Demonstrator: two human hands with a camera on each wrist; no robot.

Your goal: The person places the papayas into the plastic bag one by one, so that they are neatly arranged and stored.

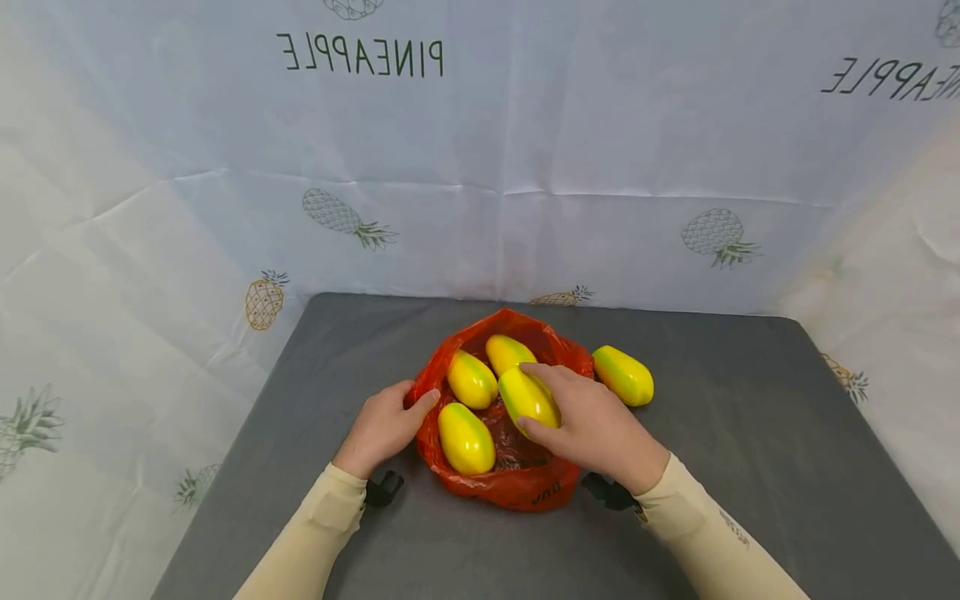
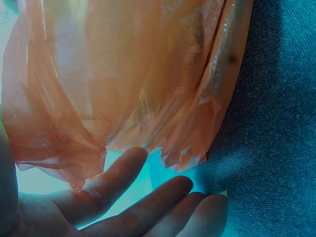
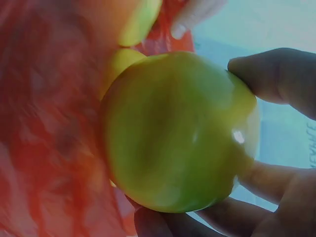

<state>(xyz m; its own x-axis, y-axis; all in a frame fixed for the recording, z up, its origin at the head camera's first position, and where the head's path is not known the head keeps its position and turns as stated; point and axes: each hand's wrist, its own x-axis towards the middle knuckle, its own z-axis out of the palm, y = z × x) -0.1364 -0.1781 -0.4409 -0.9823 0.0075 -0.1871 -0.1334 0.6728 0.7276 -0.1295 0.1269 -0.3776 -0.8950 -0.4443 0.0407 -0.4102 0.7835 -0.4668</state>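
A red plastic bag (image 1: pixel 491 492) stands with its mouth spread wide. Three yellow-green papayas lie inside: one at the back (image 1: pixel 510 352), one at the left (image 1: pixel 471 379) and one at the front (image 1: pixel 467 440). My left hand (image 1: pixel 386 423) holds the bag's left rim, thumb over the edge; the left wrist view shows its fingers beside the thin plastic (image 2: pixel 123 74). Above the right side of the bag's mouth, my right hand (image 1: pixel 596 421) grips another papaya (image 1: pixel 527 398) between thumb and fingers. That papaya (image 3: pixel 173 133) fills the middle of the right wrist view.
One more papaya (image 1: pixel 624 375) lies on the dark grey table (image 1: pixel 750 450), just right of the bag. White cloth (image 1: pixel 600 142) printed with pineapples hangs behind the table and along both sides.
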